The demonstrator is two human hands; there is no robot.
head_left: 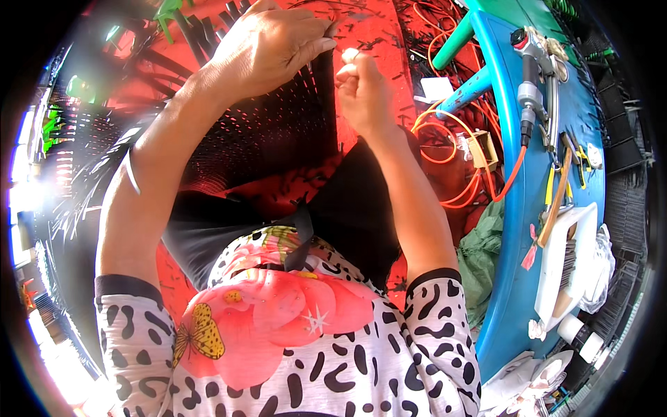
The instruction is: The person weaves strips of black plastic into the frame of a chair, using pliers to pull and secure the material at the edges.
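Note:
A black woven panel (278,125) of narrow strips stands before my knees, with loose strip ends (97,181) fanning out at its left. My left hand (274,52) is above the panel's top, thumb and fingers pinched together. Something small and dark shows at its fingertips, too small to name. Just to the right, my right hand (363,94) is apart from the left, its fingers curled in and thumb pressed to them. What it holds, if anything, is hidden. Dark scraps (379,52) are scattered on the red floor cloth (347,135) beyond the hands.
At the right stands a blue plastic table (511,278) bearing an air tool (531,90), a hammer (556,201), pliers (582,156) and a white tray (549,299). An orange hose (511,181) loops down from the tool. A green bag (479,264) lies beside the table.

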